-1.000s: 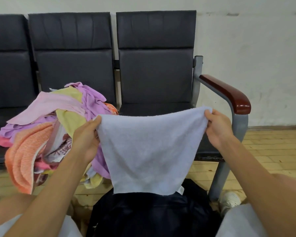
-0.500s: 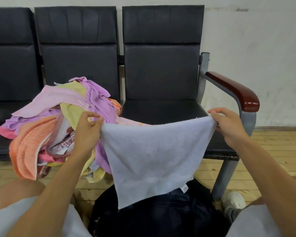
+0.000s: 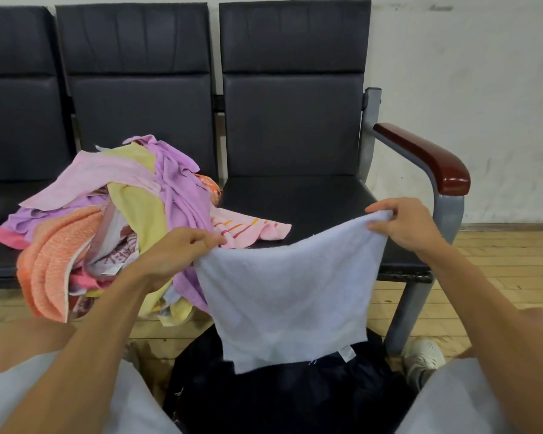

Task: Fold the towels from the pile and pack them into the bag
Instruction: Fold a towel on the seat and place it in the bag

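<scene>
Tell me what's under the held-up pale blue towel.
A dark bag on the floor shows below the pale blue towel. The towel covers the bag's upper part, so its opening cannot be seen.

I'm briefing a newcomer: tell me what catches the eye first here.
The pale blue towel is held stretched between the left hand and right hand, hanging over the dark bag on the floor. To its left, a bright pile of towels spills off the black seats.
</scene>
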The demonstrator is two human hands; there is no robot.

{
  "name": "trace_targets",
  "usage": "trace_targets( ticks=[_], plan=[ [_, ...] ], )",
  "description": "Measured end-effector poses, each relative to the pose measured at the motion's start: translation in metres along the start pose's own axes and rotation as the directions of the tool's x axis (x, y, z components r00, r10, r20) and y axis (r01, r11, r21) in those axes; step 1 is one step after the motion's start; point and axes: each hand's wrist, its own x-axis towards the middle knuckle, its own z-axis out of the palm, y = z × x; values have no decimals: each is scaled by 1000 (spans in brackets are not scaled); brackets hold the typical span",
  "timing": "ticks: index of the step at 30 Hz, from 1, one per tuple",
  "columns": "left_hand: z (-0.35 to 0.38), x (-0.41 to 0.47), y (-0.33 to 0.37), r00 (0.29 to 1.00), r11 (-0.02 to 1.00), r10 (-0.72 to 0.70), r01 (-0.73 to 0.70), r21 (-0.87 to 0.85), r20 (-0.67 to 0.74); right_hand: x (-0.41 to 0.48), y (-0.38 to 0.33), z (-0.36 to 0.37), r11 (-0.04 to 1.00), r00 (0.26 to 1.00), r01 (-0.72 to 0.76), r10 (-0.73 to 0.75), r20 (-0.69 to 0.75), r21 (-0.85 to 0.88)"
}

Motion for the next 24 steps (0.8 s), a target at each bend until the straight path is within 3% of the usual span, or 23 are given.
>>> trace_targets(
  ticks=[1,3,7,10,14,18,24],
  plan=[
    [-1,-1,-1,999,999,16,-17,39,42,1,2,-2,999,999,7,-9,-36,-35],
    [0,0,-4,999,987,54,-53,150,-1,2,3,-5,993,997,13,-21,-73,-116],
    [4,6,-7,931,895,204,-52,443,-302,7,6,-4,987,993,15,-34,-115,-163],
    [3,7,-7,851,888,309,-99,449,-424,8,7,-2,985,989,44,-66,-130,-164],
    [1,8,-12,793,891,341,-100,444,-505,5,3,1,979,992,40,-62,-109,-201],
    [-2,8,-17,790,879,338,-71,472,-511,4,4,5,970,996,15,-36,-83,-242],
    [-8,4,-19,802,916,298,-87,392,-517,4,1,6,986,997,1,-13,-70,-169]
  ],
)
